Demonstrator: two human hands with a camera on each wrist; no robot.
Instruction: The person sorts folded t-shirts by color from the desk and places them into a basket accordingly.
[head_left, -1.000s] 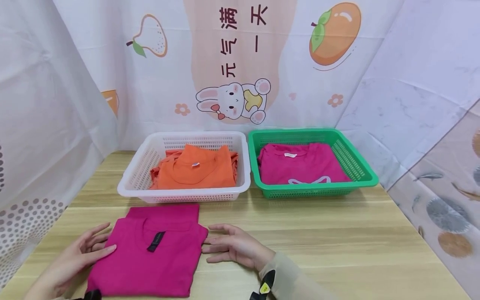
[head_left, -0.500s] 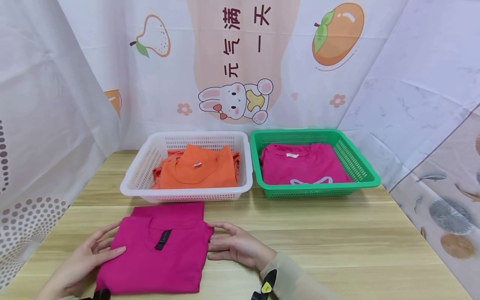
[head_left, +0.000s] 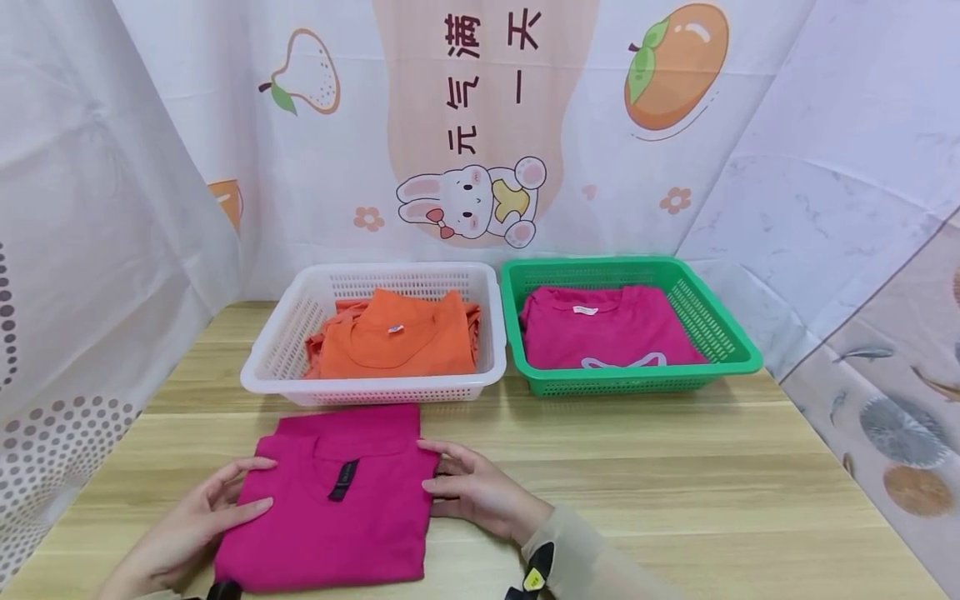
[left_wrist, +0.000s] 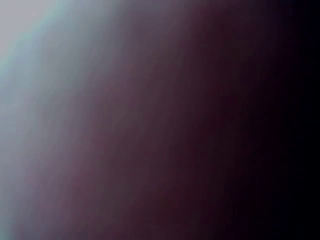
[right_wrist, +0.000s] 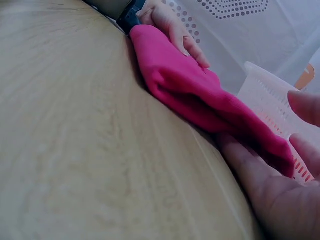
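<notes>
A folded magenta T-shirt (head_left: 330, 533) with a black neck label (head_left: 344, 480) lies on the wooden table, a folded flap showing behind its collar. My left hand (head_left: 202, 517) holds its left edge, thumb and forefinger on top and the other fingers mostly hidden. At the right edge, my right hand (head_left: 476, 483) grips the cloth with fingertips on top. In the right wrist view, a finger (right_wrist: 245, 160) of this hand goes under the lower fold of the shirt (right_wrist: 185, 85). The left wrist view is dark and blurred.
Behind the shirt stands a white basket (head_left: 371, 389) with folded orange T-shirts (head_left: 397, 342). Beside it on the right, a green basket (head_left: 637, 382) holds a magenta T-shirt (head_left: 607, 329). Printed curtains (head_left: 315, 192) enclose the back and sides of the table (head_left: 637, 467).
The shirt has slid to the right, and my left hand has followed it. My right hand has stayed nearly in place, its fingertips now on top of the shirt's edge.
</notes>
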